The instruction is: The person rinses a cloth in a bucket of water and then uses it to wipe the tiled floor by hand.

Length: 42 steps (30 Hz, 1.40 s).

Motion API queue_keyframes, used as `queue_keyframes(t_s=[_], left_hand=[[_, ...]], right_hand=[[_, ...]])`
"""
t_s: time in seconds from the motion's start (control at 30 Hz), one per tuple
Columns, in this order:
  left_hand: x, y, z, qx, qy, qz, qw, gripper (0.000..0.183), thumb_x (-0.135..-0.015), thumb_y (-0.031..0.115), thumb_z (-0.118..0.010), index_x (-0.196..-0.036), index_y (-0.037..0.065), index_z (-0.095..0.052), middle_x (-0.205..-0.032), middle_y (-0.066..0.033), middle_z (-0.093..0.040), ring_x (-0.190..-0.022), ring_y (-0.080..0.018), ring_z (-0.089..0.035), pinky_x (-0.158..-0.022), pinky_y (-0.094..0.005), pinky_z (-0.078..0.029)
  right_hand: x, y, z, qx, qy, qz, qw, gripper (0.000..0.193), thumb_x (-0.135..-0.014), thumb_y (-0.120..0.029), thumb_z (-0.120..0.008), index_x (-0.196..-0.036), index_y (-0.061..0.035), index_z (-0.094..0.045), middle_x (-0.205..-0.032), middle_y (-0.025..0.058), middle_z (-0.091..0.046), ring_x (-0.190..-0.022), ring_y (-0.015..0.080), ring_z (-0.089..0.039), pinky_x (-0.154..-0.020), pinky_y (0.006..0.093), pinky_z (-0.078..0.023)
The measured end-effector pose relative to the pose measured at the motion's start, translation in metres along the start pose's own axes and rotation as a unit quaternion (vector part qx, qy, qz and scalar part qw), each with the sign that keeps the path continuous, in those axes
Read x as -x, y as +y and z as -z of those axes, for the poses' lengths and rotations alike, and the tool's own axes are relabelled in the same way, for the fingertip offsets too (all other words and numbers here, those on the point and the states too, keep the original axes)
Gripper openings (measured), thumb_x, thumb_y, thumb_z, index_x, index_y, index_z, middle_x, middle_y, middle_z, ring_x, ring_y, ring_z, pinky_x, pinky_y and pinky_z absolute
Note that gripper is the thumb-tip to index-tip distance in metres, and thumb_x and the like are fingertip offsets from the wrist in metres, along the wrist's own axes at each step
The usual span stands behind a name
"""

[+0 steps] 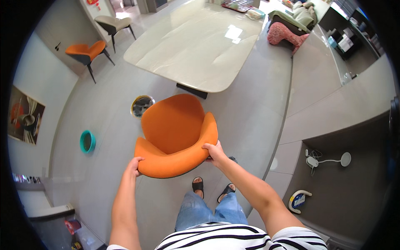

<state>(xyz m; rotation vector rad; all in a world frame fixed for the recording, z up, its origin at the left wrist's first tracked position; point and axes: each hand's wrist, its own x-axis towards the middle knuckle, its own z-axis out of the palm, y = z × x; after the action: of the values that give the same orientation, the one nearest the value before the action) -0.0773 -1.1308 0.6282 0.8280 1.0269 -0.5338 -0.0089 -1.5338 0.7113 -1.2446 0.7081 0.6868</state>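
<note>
An orange upholstered chair [173,125] stands in front of me, its curved backrest towards me and its seat pointing to the table. My left hand [134,166] grips the left end of the backrest, thumb on top and fingers mostly hidden underneath. On the right side of the same backrest, my right hand [214,152] is closed in a like way, thumb over the orange cover. The chair's legs are hidden below it, so I cannot tell whether they touch the floor.
Beyond the chair is a pale marble-look table [183,50]. A bin [141,105] and a teal basin [87,141] are on the floor to the left. Another orange chair [87,53] and a beige chair [113,25] stand far left. Right, a cabinet niche holds a white lamp [345,159].
</note>
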Motion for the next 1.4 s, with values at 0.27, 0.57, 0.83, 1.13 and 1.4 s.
queue_keyframes(t_s=[0.27, 0.57, 0.83, 1.13, 1.4], left_hand=[[0.043, 0.001, -0.143, -0.142, 0.002, -0.069, 0.987, 0.03, -0.087, 0.024, -0.058, -0.111, 0.006, -0.06, -0.103, -0.0106, -0.069, -0.088, -0.0242, -0.07, -0.078, -0.0454, -0.06], [0.012, -0.049, -0.334, -0.222, -0.032, -0.055, 0.973, 0.037, -0.093, 0.031, -0.053, -0.118, 0.005, -0.061, -0.111, -0.0135, -0.069, -0.096, -0.0286, -0.069, -0.083, -0.0509, -0.058], [-0.052, -0.125, -0.533, -0.125, -0.12, 0.005, 0.985, 0.042, -0.096, 0.029, -0.045, -0.13, 0.006, -0.054, -0.138, -0.0171, -0.053, -0.128, -0.0328, -0.051, -0.109, -0.057, -0.039], [-0.097, -0.249, -0.722, -0.008, -0.212, 0.054, 0.976, 0.033, -0.098, 0.025, -0.045, -0.122, 0.005, -0.056, -0.128, -0.0162, -0.058, -0.12, -0.0308, -0.056, -0.097, -0.0455, -0.053], [-0.113, -0.271, -0.781, -0.215, -0.216, 0.019, 0.952, 0.055, -0.1, 0.048, -0.052, -0.139, 0.011, -0.043, -0.143, -0.0075, -0.046, -0.136, -0.0274, -0.044, -0.104, -0.0473, -0.04]], right_hand=[[0.022, -0.065, 0.104, -0.05, 0.014, 0.042, 0.998, 0.051, -0.084, -0.018, -0.062, -0.13, -0.0114, -0.043, -0.121, 0.0133, -0.056, -0.101, 0.0304, -0.063, -0.082, 0.0553, -0.056], [0.037, -0.102, 0.283, -0.106, 0.058, 0.061, 0.991, 0.056, -0.084, -0.023, -0.063, -0.133, -0.0078, -0.042, -0.122, 0.0156, -0.053, -0.099, 0.0361, -0.063, -0.079, 0.0554, -0.059], [0.007, -0.201, 0.418, -0.141, 0.116, 0.291, 0.939, 0.098, -0.087, -0.043, -0.071, -0.156, -0.0108, -0.009, -0.152, 0.015, -0.031, -0.119, 0.0371, -0.052, -0.092, 0.054, -0.051], [0.011, -0.211, 0.416, -0.135, 0.163, 0.271, 0.939, 0.101, -0.087, -0.02, -0.075, -0.153, -0.0224, 0.001, -0.141, 0.017, -0.038, -0.125, 0.0322, -0.049, -0.077, 0.0513, -0.057], [-0.053, -0.25, 0.525, -0.109, 0.185, 0.322, 0.922, 0.07, -0.09, -0.018, -0.068, -0.145, -0.0213, -0.024, -0.133, 0.0116, -0.047, -0.109, 0.0323, -0.06, -0.084, 0.0596, -0.051]])
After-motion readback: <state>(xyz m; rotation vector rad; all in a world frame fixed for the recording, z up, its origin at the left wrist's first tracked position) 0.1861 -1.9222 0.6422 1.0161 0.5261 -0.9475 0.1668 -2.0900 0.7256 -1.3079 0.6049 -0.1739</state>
